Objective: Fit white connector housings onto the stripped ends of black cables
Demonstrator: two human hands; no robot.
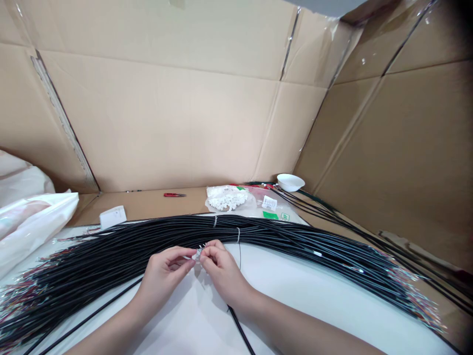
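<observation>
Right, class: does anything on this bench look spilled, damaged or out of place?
Nothing stands out. The black cable bundle lies tied together, the white connectors sit in their bag, and the left hand and right hand pinch one small part.

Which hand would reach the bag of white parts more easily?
Probably the right hand: the bag lies beyond it, across the black cables; the left hand, sharing the small white connector, sits farther off.

Bowl [290, 182] behind cable bundle [258, 235] (far right)
</observation>
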